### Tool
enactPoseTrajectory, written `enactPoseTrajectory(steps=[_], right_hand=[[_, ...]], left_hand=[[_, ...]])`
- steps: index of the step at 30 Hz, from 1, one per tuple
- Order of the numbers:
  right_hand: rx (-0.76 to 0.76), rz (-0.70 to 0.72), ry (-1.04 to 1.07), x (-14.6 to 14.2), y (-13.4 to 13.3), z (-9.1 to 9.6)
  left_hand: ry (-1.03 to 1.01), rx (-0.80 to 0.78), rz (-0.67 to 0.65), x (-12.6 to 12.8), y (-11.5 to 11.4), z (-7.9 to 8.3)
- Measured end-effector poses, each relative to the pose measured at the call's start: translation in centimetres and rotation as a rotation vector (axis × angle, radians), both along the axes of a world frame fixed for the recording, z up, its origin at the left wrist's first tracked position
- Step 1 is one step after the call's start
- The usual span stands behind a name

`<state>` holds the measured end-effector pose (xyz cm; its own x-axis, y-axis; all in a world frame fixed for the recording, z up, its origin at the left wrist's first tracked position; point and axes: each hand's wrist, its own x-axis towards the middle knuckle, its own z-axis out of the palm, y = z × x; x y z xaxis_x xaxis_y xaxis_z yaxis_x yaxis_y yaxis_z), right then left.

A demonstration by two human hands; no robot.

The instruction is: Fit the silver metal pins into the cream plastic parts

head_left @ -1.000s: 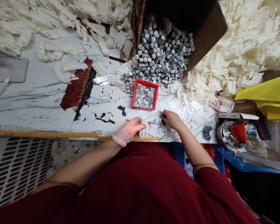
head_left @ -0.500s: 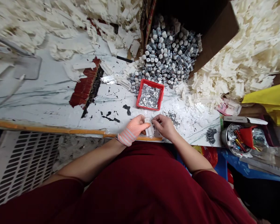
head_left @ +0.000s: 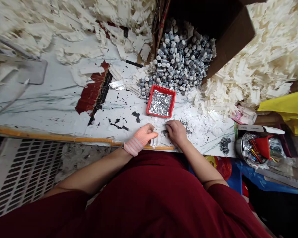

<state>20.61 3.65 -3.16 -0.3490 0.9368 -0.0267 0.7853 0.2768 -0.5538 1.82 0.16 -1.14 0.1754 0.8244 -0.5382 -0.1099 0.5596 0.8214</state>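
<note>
My left hand (head_left: pixel 141 138), in an orange-and-grey striped glove, is closed on a small white plastic part (head_left: pixel 154 142) at the table's front edge. Bare and curled, my right hand (head_left: pixel 176 132) rests a little to the right, its fingertips pressed together near the table surface. Whatever those fingertips hold, if anything, is too small to make out. Just beyond both hands stands a red tray (head_left: pixel 148 111) filled with small shiny metal pins (head_left: pixel 160 103).
A cardboard box (head_left: pixel 228 46) lies open at the back, small grey motors (head_left: pixel 181 66) spilling from it. White plastic parts are heaped at back left and at right (head_left: pixel 258 62). A metal bowl (head_left: pixel 239 145) of odds and ends sits at right. Scattered pins (head_left: pixel 224 144) lie nearby.
My right hand has moved away from the white plastic part, to the right. My left hand has shifted slightly left and down with the part still in it.
</note>
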Motion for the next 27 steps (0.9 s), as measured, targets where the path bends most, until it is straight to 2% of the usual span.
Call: enactPoseTrajectory(steps=[2,5,8,11,13,19,24,27], right_hand=[[0.095,0.107,-0.179,-0.1,0.8,-0.6],[0.106,0.184,-0.279,-0.3,1.4,-1.2],[0.042,0.075,-0.144,-0.6,1.0,-1.0],[-0.118,-0.077,0.097,-1.0,0.0,-0.3],[-0.175,-0.103,0.174,-1.2,-0.6,0.3],[-0.204,-0.14,0.157,-1.4,-0.6,1.8],[-0.085,-0.061,0.119,-1.4,-0.4,2.2],[-0.1,-0.104,0.195,-1.2,-0.5,2.5]], left_hand=[[-0.024,-0.012,0.01,0.1,0.1,-0.4],[-0.018,0.007,0.014,0.1,0.1,-1.0],[0.006,0.052,0.021,-0.1,0.0,-1.6],[-0.005,0.076,0.047,-0.1,0.1,-1.8],[-0.034,0.075,0.049,0.0,0.2,-1.6],[-0.078,0.067,0.039,0.1,0.4,-0.8],[-0.101,0.087,0.044,0.0,0.3,-0.9],[-0.049,0.097,0.054,0.2,0.2,-1.1]])
